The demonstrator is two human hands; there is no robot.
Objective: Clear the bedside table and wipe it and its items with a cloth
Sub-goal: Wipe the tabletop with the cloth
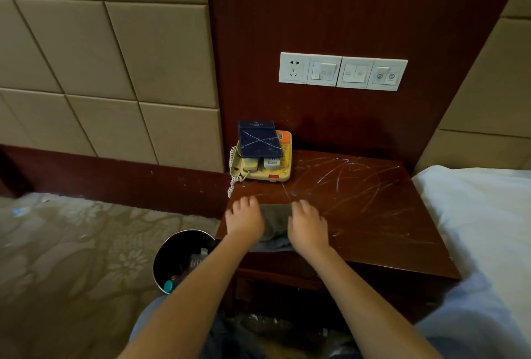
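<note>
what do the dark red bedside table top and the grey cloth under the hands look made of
The dark red bedside table top looks like lacquered wood or veneer: glossy, with pale scratch-like marks across it. The grey cloth looks like soft woven or terry fabric, matte and creased; its exact weave is too blurred to tell.

Telephone (260,161) at the tabletop's (373,215) far left corner, against the wall panel, with a folder (259,140) lying on it. Cloth (274,226) at the tabletop's near left edge, in front of the telephone. Waste bin (184,261) on the floor left of the tabletop; bed (482,215) to its right; switch panel (342,71) on the wall above it.
</note>
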